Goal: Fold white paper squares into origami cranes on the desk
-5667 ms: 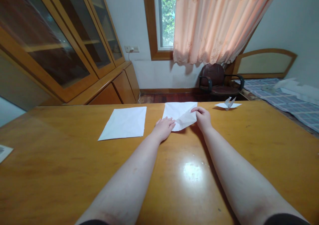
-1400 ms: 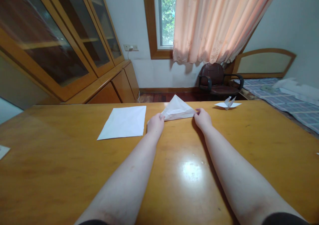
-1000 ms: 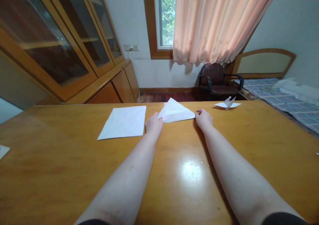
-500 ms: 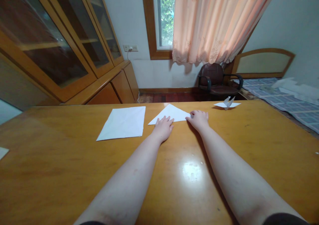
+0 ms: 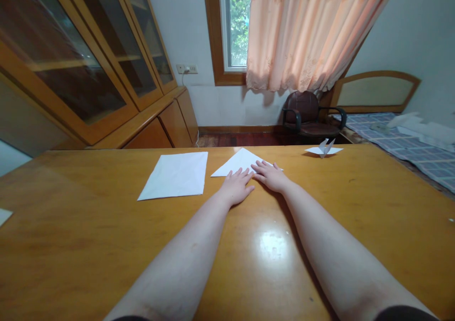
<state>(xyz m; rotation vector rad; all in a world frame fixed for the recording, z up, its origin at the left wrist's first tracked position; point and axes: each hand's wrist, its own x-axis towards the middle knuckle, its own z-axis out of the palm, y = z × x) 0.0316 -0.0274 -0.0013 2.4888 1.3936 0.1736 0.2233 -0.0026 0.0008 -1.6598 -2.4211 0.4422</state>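
A white sheet of paper folded into a triangle point(image 5: 239, 161) lies near the far edge of the table, its point facing away from me. My left hand point(image 5: 237, 186) rests with outstretched fingers on its near edge, left of the middle. Just beside it, my right hand point(image 5: 270, 175) lies flat over the right half of the triangle, fingers spread and covering much of that side. The triangle's right tip shows past the hand. To the left lies a white square sheet of paper point(image 5: 175, 175), with faint creases, touched by neither hand.
A folded paper crane point(image 5: 324, 149) stands at the far right of the wooden table point(image 5: 88, 245). Another white paper corner point(image 5: 4, 216) shows at the left edge. Beyond the table are a brown armchair point(image 5: 304, 115), a glass-door cabinet point(image 5: 106, 51) and a bed point(image 5: 401, 131).
My right hand has let go of the triangle's right corner and slid left along it, now flat near my left hand. My left hand has shifted slightly right; the paper stays put.
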